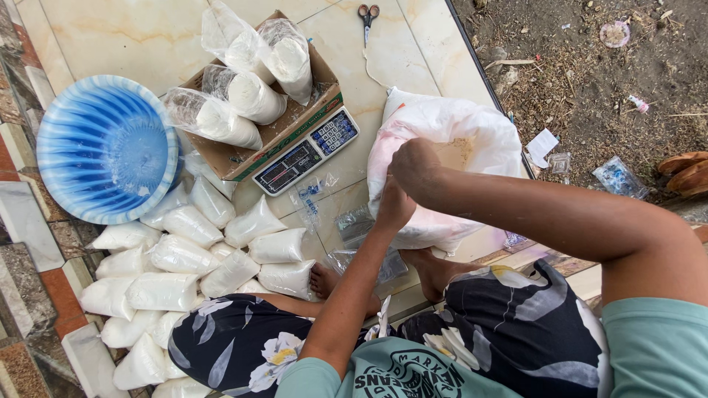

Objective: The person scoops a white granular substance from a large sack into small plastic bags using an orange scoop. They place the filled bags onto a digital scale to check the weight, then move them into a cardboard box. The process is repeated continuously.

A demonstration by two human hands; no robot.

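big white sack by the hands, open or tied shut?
Open. The white sack has its mouth spread wide, pale powder visible inside, and the right hand is at its rim.

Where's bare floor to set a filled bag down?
Free: tile between the scissors and the cardboard box, and the top-left tile above the blue basin. Crowded: the filled bags left of the knees, and around the big sack by both hands.

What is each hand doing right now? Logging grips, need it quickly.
Left hand: gripping the rim of the big white sack.
Right hand: closed at the sack's mouth; contents unseen.
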